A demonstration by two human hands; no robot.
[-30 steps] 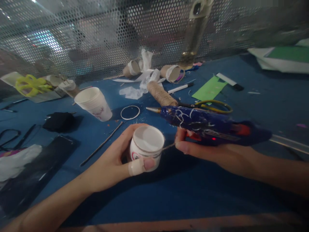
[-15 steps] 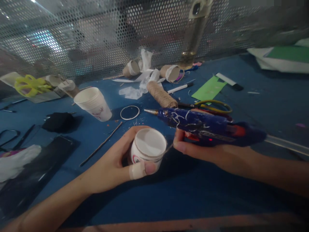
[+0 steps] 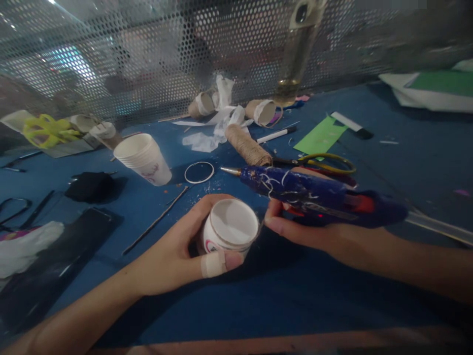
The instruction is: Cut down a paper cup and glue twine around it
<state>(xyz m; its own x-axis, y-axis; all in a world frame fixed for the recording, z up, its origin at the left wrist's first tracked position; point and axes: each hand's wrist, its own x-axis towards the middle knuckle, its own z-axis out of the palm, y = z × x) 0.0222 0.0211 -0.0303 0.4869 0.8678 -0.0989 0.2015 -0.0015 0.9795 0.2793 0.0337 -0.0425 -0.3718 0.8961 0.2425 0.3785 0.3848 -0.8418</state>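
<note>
My left hand (image 3: 188, 251), a bandage on its thumb, is closed around a white paper cup (image 3: 231, 224) with its open top towards me. A thin strand of twine (image 3: 260, 228) runs from the cup's right side to the fingertips of my right hand (image 3: 295, 229). That hand also grips a blue hot glue gun (image 3: 295, 190), whose metal nozzle points left above the table. A clear glue stick (image 3: 436, 226) sticks out of the gun's back end. Beyond the cup lies a thin white ring (image 3: 199, 172).
A stack of paper cups (image 3: 143, 160) stands at left, near a twig-like stick (image 3: 155, 222). Ahead lie a twine roll (image 3: 248, 145), scissors (image 3: 328, 162), a marker (image 3: 275, 135) and green paper (image 3: 320, 135). A bottle (image 3: 297, 54) stands before the perforated metal screen (image 3: 155, 54).
The cup and my left hand have shifted slightly right, closer to my right hand, and the visible strand between them is shorter. The glue gun has hardly moved.
</note>
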